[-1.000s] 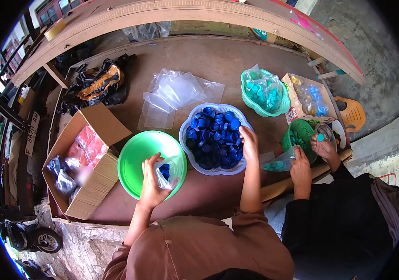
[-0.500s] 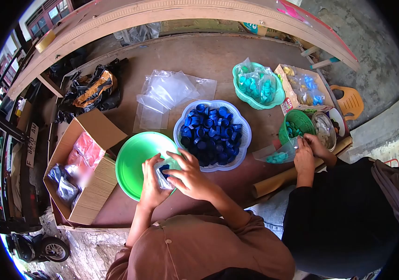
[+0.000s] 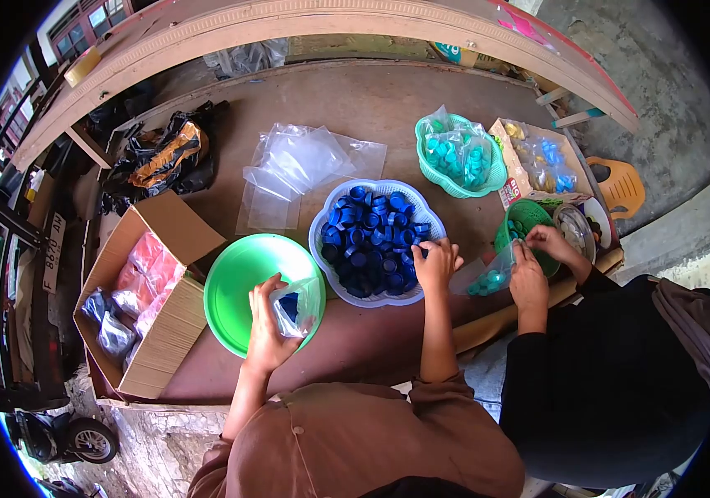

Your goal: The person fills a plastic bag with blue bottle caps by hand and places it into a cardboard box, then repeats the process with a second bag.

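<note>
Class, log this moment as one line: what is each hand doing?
left hand: holds clear bag over green bowl | right hand: on blue caps in white basket

Bare bench (image 3: 371, 104) lies open beyond the clear bags (image 3: 305, 166), and a strip stays free along the front edge. The green bowl (image 3: 239, 274) and white basket (image 3: 371, 300) stand edge to edge. The cardboard box (image 3: 174, 224) blocks the left, a co-worker's hands (image 3: 529, 278) the right.

Head-worn fisheye, steeply downward, close.
</note>
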